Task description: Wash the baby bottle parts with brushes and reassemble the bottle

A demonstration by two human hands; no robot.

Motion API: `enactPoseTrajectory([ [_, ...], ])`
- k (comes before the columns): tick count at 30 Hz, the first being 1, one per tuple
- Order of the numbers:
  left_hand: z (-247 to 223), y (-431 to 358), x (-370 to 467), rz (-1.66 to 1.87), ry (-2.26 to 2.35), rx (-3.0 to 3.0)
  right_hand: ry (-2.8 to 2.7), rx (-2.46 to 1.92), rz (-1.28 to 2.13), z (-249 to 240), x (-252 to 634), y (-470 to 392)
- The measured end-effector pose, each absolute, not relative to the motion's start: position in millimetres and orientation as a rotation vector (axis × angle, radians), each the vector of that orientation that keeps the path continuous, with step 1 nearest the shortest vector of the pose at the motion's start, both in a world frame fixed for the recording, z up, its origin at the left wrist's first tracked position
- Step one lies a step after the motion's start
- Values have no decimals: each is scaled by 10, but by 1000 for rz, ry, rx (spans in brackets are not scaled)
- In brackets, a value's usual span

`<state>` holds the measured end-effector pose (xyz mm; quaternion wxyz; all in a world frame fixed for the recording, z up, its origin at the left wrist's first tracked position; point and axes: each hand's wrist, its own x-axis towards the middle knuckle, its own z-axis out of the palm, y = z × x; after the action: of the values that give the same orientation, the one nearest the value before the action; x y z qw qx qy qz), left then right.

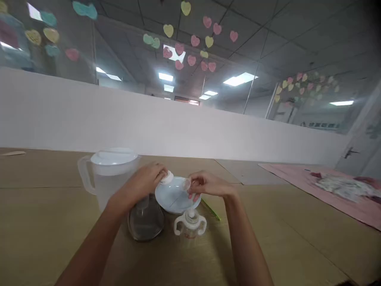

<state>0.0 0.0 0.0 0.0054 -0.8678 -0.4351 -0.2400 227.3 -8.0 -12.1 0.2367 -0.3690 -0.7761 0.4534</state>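
My left hand [150, 176] is closed round a small white ring-like cap [167, 178] above the left rim of a pale, shallow bowl [169, 202]. Over the bowl's right side, my right hand [205, 183] pinches a clear, cup-shaped cover [186, 184]. A clear baby bottle [190, 225] with two white handles and a white nipple on top stands upright just in front of the bowl. Beside the bowl to the right lies a thin yellow-green stick [211, 209]. My left forearm partly hides a grey, shiny dish [145, 226] with a clear piece [143, 203] at it.
A large translucent pitcher [111, 178] with a lid and handle stands behind my left forearm. At the far right, crumpled cloth [348, 188] lies on a pink mat [297, 180]. A low white wall [178, 127] with glass above it bounds the table's back.
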Motion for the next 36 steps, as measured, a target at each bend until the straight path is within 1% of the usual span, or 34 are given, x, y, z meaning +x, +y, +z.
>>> enactPoseTrajectory([
  [4,32,-13,-12,-783,-1371,-2689,-2256,-1100,1239,-179,2277,-11],
  [8,47,-39,-23,-794,-1435,-2627,-2386,-1221,1124,-262,2295,88],
  [13,78,-84,-4,-797,-1479,-2568,-2297,-1275,1090,-296,2308,116],
  [17,78,-103,30,-751,-1447,-2557,-2070,-1127,842,-221,2222,43],
  [21,76,-160,129,-676,-1459,-2546,-2063,-964,732,-228,2013,4],
  [25,115,-263,267,-503,-1469,-2531,-2043,-967,410,-380,1752,94],
  [27,125,-282,295,-487,-1427,-2551,-2004,-934,263,-436,1666,151],
  [29,120,-269,279,-621,-1347,-2587,-1961,-874,180,-438,1631,175],
  [31,109,-241,232,-850,-1252,-2618,-1925,-797,183,-392,1639,152],
  [36,124,-230,115,-1328,-1152,-2719,-1875,-679,447,-250,1704,12],
])
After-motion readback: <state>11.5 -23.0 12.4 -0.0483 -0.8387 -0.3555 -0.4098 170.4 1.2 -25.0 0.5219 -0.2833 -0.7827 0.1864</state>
